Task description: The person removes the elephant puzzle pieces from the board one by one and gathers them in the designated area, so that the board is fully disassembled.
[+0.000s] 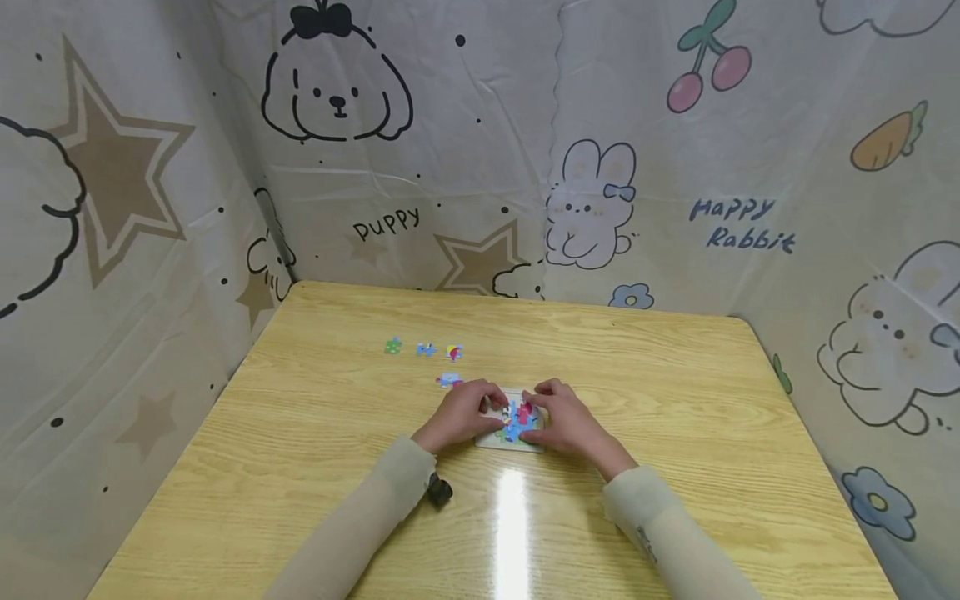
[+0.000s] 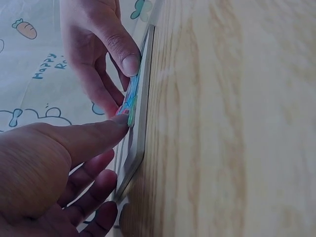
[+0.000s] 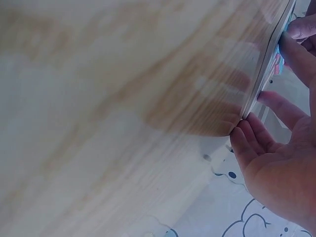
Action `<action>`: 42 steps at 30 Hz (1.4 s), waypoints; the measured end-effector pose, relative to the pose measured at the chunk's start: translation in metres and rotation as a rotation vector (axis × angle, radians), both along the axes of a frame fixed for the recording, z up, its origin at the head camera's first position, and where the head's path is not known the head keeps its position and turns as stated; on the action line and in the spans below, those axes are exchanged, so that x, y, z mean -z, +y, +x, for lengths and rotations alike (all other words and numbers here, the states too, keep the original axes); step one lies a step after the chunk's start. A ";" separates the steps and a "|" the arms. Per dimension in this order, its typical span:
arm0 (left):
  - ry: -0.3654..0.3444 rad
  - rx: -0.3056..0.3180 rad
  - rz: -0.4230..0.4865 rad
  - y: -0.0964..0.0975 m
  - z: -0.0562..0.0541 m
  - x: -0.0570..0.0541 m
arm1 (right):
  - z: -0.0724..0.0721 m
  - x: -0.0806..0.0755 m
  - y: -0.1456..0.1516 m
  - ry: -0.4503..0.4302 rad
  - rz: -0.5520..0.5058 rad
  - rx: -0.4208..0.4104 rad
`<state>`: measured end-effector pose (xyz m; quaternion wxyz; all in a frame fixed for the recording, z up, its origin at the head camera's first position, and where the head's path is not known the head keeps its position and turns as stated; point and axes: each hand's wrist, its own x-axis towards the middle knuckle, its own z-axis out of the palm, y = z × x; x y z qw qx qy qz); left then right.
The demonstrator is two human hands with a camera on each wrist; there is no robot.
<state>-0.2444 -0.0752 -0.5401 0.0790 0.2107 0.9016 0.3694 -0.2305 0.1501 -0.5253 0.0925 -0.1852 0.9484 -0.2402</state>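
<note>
A small pale puzzle board (image 1: 487, 444) lies on the table with joined, colourful jigsaw pieces (image 1: 517, 421) on it, mostly blue with some red and green. From the left, my left hand (image 1: 467, 414) holds the joined pieces between thumb and fingers. My right hand (image 1: 570, 421) grips them from the opposite side, its thumb at the near edge. In the left wrist view, the left thumb (image 2: 94, 138) presses the edge of the jigsaw pieces (image 2: 131, 101). The right wrist view shows some fingers of the right hand (image 3: 281, 163) touching the board's rim. The hands partly cover the pieces.
Beyond the board, on the wooden table (image 1: 337, 467), lie loose jigsaw pieces: a green one (image 1: 393, 346), a blue one (image 1: 426, 349), a yellow-red one (image 1: 453, 352) and a pale blue one (image 1: 448, 380). Printed cloth (image 1: 465, 125) hangs around the table's back and sides.
</note>
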 end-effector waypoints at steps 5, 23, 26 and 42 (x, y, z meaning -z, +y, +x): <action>0.003 0.004 -0.005 0.001 -0.002 0.001 | -0.001 -0.001 0.000 0.001 -0.003 -0.001; -0.006 0.041 0.021 -0.002 -0.004 0.000 | -0.001 -0.001 0.002 -0.006 -0.006 0.007; -0.006 0.035 0.028 -0.005 -0.004 -0.001 | 0.000 -0.001 0.002 -0.003 -0.004 0.009; 0.027 -0.080 0.089 -0.053 -0.013 -0.007 | 0.000 -0.002 0.000 -0.017 0.009 0.005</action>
